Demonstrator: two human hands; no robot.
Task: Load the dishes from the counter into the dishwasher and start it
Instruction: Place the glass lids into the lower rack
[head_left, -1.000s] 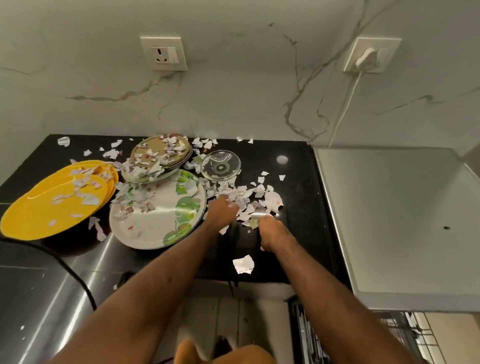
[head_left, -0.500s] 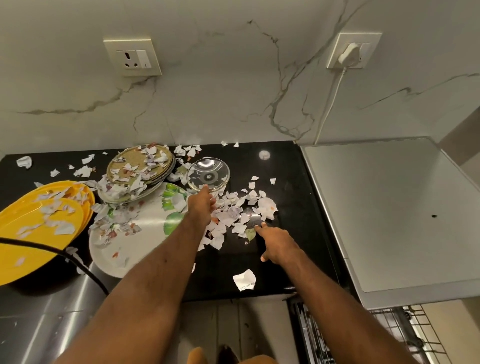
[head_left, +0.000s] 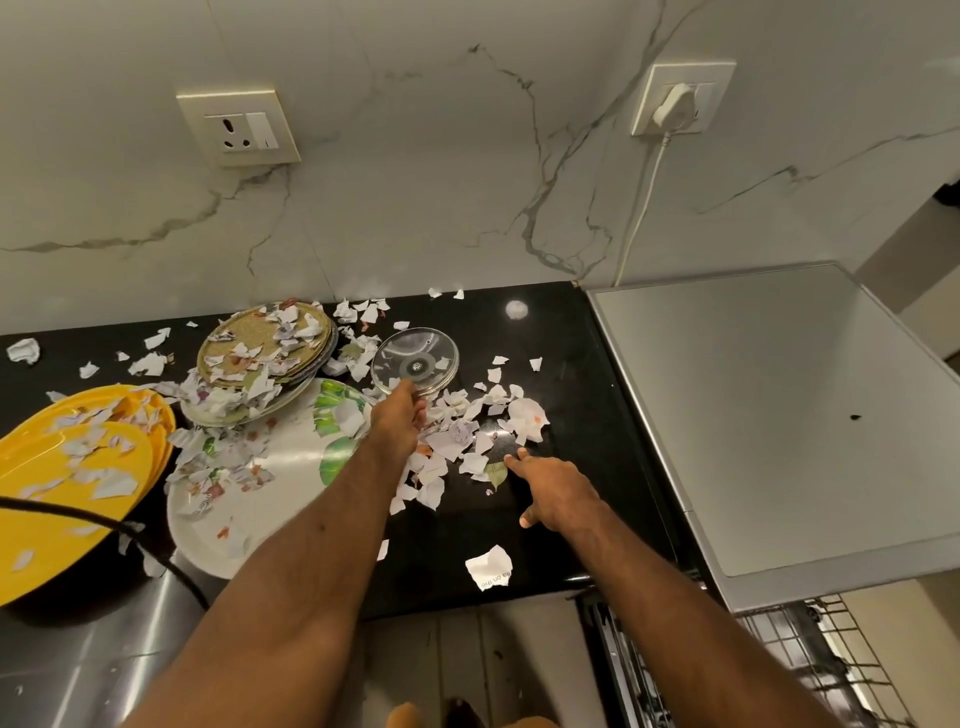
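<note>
Counter (head_left: 561, 364): black, glossy, strewn with torn paper scraps (head_left: 457, 431), too many to count. One larger printed scrap (head_left: 488, 567) lies apart near the front edge.

Dishes on the counter:
- One glass lid (head_left: 415, 364), round with a metal centre fitting, lying toward the back beside the plates.
- One white plate with green leaf print (head_left: 270, 467), flat, left of the lid.
- One stack of gold-brown plates (head_left: 260, 345), overlapping the far rim of the white plate. The number in the stack cannot be told.
- One stack of yellow plates (head_left: 72, 467) at far left, with at least two rims showing.

All the plates carry paper scraps.

Hands: two.
- The left hand (head_left: 399, 415) reaches forward and its fingertips meet the near rim of the glass lid. Whether they close on the rim cannot be told from behind.
- The right hand (head_left: 553, 493) is released, its fingers extended low over the counter and its forefinger at the edge of the scrap pile, grasping nothing.

Dishwasher (head_left: 769, 415): one, with a silver top, just right of the counter. One wire rack (head_left: 815, 649) shows below its front edge.

Wall: two sockets. The left socket (head_left: 239, 127) is unoccupied. The right socket (head_left: 681, 97) holds one white plug with a cord hanging from it.

One black cable (head_left: 104, 527) crosses the lower left.
</note>
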